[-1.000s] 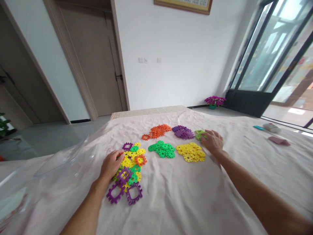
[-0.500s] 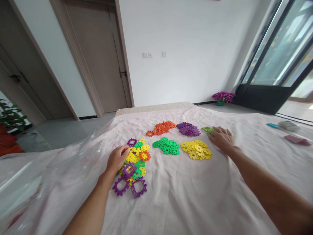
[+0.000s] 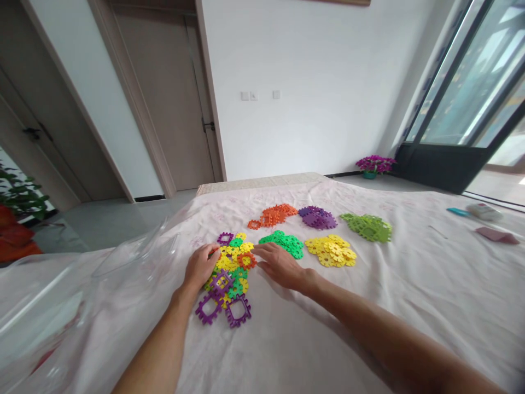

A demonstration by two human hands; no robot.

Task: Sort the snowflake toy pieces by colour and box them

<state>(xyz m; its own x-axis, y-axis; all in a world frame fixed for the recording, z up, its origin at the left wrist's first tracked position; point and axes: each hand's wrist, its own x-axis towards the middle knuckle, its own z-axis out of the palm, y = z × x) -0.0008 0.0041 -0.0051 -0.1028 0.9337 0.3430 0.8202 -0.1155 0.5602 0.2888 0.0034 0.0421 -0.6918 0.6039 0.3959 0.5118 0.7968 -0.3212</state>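
My left hand is curled at the left side of a mixed heap of interlocking plastic pieces. An orange sliver of a piece shows at its fingertips; the rest is hidden. Yellow and green flower-shaped discs make up most of the heap, with purple square frames at its near end. On the heap's right side lies an orange toothed piece. Beside it, my right hand reaches in with fingers stretched out and holding nothing visible. That hand partly covers a pile of green discs.
Sorted piles of orange pieces, purple pieces, lime-green pieces and yellow discs lie farther back. Clear plastic packaging spreads at left. A pink cloth and a blue item lie at far right.
My right hand has moved left from the lime-green pile to the mixed heap, uncovering that pile. My left hand stays at the heap, and an orange sliver now shows at its fingertips.
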